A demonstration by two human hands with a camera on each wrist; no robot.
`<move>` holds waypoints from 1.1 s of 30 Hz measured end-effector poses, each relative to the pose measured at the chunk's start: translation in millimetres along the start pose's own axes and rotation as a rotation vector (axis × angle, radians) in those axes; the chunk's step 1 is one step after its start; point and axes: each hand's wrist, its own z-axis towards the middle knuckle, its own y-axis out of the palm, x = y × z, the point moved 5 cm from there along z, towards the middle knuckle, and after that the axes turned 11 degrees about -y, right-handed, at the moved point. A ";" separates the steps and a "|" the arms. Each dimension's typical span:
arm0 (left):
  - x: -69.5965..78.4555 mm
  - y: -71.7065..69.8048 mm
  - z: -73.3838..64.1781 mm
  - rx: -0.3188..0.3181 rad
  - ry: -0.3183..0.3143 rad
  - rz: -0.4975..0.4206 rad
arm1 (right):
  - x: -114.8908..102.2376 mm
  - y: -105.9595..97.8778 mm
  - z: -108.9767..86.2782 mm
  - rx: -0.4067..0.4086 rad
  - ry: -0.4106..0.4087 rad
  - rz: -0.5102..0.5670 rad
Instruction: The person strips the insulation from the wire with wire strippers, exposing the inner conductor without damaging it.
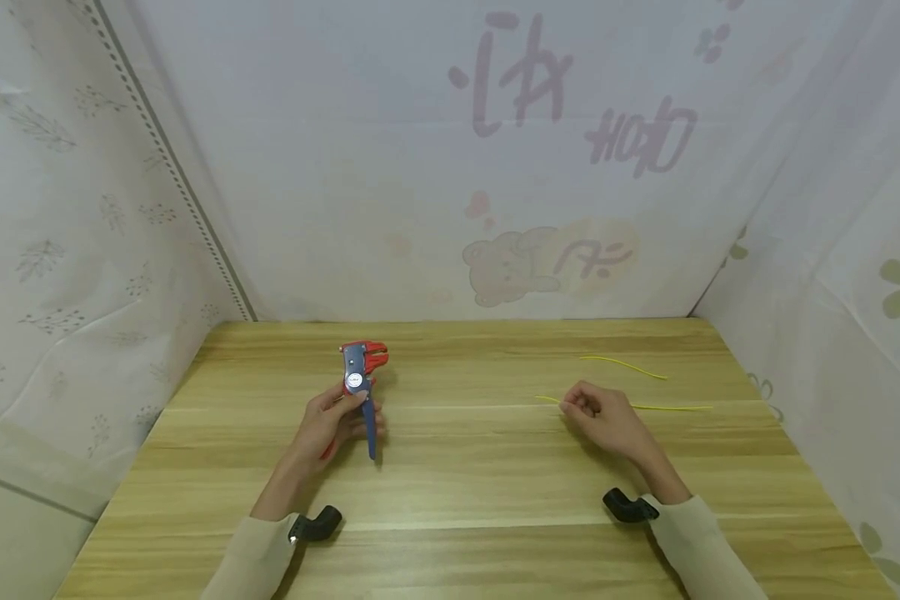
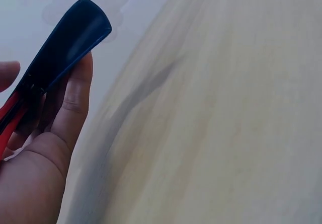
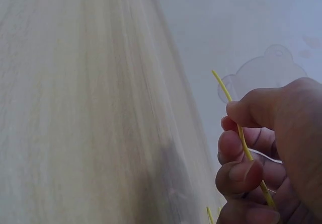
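Observation:
My left hand (image 1: pixel 327 423) grips a wire stripper (image 1: pixel 355 362) with a red head, a blue body and a blue handle pointing down towards me. The left wrist view shows its blue handle (image 2: pixel 70 38) large, with the fingers behind it and part of the red handle (image 2: pixel 11 121) at the edge. On the right, my right hand (image 1: pixel 607 421) pinches a thin yellow wire (image 3: pixel 245 146) between thumb and fingers, and a short end sticks out past the thumb. From behind this hand a yellow length (image 1: pixel 671 407) runs rightward in the head view.
Another yellow wire (image 1: pixel 624 364) lies on the wooden table (image 1: pixel 450 492), beyond my right hand. Printed cloth (image 1: pixel 390 167) hangs behind the table's far edge and along both sides. A black curved camera mount (image 1: pixel 318 525) juts from the left wrist, a similar mount (image 1: pixel 628 506) from the right.

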 end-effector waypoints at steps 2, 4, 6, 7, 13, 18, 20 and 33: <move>-1.3 2.1 1.1 0.007 -0.008 0.019 | -1.5 -1.0 1.4 -0.004 0.001 0.003; -2.4 4.0 1.8 0.014 -0.015 0.050 | -2.8 -1.1 2.5 -0.007 0.001 0.006; -3.3 6.3 2.1 0.006 -0.019 0.084 | -4.2 -0.5 3.7 -0.006 0.001 0.006; -3.7 7.8 2.4 0.000 -0.017 0.099 | -5.0 -0.5 4.4 -0.003 -0.003 0.002; -6.8 14.3 5.3 -0.023 -0.004 0.154 | -10.5 -0.2 10.2 0.001 -0.017 -0.002; -7.3 17.5 5.9 -0.030 0.020 0.151 | -16.5 1.3 14.6 -0.001 -0.014 0.026; -7.2 19.5 5.6 -0.047 0.028 0.146 | -18.7 2.0 16.2 0.001 -0.016 0.037; -10.7 36.3 6.7 -0.160 -0.003 0.012 | -24.6 5.5 23.7 -0.004 -0.041 0.043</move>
